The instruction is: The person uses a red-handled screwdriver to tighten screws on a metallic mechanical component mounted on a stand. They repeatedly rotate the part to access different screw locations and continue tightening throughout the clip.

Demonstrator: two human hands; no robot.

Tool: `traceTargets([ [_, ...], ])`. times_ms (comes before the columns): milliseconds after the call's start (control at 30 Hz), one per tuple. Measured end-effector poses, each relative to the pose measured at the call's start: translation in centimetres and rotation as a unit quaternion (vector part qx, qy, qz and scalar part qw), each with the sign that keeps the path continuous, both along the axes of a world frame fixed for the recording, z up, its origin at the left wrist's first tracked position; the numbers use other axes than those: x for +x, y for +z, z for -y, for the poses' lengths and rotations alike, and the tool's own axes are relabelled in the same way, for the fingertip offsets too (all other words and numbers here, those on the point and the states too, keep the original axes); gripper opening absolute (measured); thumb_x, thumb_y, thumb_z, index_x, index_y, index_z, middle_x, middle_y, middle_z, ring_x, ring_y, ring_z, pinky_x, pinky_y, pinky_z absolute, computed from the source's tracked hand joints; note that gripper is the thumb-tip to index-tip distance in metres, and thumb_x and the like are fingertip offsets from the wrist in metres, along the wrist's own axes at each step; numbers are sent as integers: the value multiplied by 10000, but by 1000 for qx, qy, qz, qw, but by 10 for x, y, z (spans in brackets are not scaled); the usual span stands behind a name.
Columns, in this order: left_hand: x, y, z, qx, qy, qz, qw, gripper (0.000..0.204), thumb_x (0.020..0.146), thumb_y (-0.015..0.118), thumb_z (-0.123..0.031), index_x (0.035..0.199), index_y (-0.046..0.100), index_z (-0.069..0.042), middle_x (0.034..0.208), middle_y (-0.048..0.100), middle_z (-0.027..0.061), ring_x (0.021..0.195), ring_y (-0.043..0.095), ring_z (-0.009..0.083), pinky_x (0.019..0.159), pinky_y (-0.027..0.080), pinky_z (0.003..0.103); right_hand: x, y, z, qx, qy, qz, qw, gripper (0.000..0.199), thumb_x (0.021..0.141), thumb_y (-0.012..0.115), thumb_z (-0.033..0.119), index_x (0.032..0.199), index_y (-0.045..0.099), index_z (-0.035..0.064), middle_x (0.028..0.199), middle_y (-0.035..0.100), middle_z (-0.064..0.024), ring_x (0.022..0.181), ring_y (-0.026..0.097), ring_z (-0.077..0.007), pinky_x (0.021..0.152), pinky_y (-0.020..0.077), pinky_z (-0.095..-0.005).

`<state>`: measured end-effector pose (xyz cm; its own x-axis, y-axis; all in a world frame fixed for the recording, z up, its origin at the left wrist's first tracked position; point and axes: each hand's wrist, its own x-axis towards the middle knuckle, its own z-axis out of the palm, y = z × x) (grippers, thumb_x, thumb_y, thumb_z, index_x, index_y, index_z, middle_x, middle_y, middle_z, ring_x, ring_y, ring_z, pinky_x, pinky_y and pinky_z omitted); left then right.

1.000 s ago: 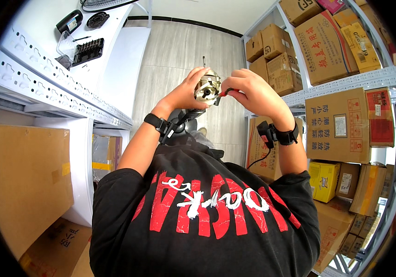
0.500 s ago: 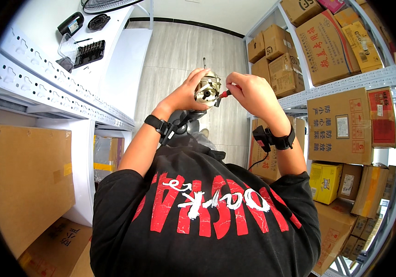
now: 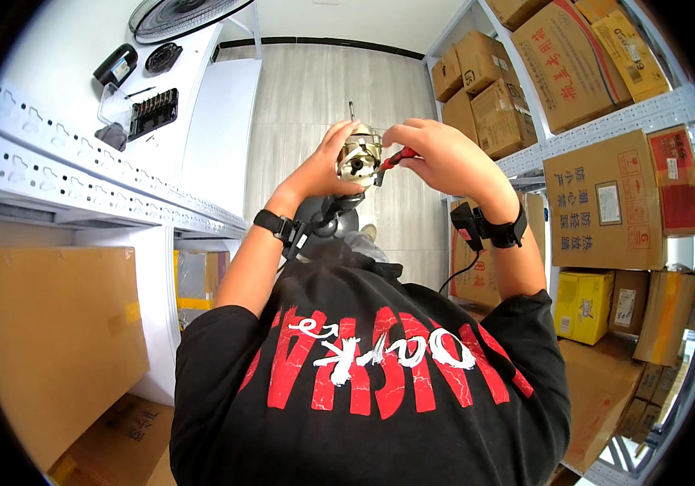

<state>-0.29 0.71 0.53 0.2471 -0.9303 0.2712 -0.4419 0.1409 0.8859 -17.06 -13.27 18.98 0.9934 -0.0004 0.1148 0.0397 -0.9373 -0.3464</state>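
Closest to me is a black T-shirt (image 3: 372, 389) with red and white lettering, filling the lower middle of the view. Both forearms rise from it, each wearing a black wrist strap. My left hand (image 3: 323, 166) has its grip wrapped around a small metal motor (image 3: 359, 155), a silvery round body with a thin shaft poking out of its top, held up in the air in the middle of the view. My right hand (image 3: 436, 154) has a narrow grip pinched on a red-handled tool (image 3: 394, 158), whose tip meets the motor's right side. Just under the motor is a dark rounded fixture (image 3: 327, 219), partly hidden by the arms. To the left, a white table (image 3: 80, 105) carries a black case of bits (image 3: 153, 112) near its middle and a black fan grille (image 3: 177, 14) at its far edge. To the right, metal shelving (image 3: 607, 130) holds stacked cardboard boxes (image 3: 598, 202). Beyond lies pale wood-look floor (image 3: 323, 89)
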Motion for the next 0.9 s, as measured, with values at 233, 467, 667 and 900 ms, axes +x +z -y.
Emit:
traceTargets([
  [233, 1, -7, 4, -26, 9, 39, 999, 1195, 573, 930, -157, 1565, 264, -127, 1565, 294, 163, 1443, 356, 369, 1169, 393, 440, 5, 1, -16, -84, -162, -80, 980, 165, 922, 661, 230, 1011, 654, 91, 701, 681, -116, 727, 681, -354, 668, 525, -475],
  [467, 3, -7, 5, -17, -2, 47, 999, 1208, 594, 908, -129, 1578, 209, -95, 1601, 248, 154, 1464, 325, 347, 1201, 350, 437, 2, -10, -5, -1, -53, 8, 999, 152, 869, 679, 94, 1015, 642, 74, 814, 672, -119, 797, 652, -350, 694, 507, -447],
  [667, 1, -5, 5, -18, 7, 41, 999, 1190, 589, 917, -145, 1565, 240, -76, 1572, 280, 182, 1449, 341, 366, 1190, 362, 436, 0, -12, 7, 16, 56, 19, 998, 182, 846, 691, 25, 1012, 638, 77, 899, 662, -98, 920, 628, -337, 799, 496, -421],
  [900, 3, -7, 6, -29, -2, 41, 999, 1192, 587, 916, -138, 1569, 241, -89, 1573, 282, 176, 1446, 345, 363, 1188, 363, 436, -6, -7, -10, -1, -50, 3, 999, 139, 878, 711, 124, 982, 644, 62, 879, 666, -99, 887, 635, -343, 759, 502, -434],
])
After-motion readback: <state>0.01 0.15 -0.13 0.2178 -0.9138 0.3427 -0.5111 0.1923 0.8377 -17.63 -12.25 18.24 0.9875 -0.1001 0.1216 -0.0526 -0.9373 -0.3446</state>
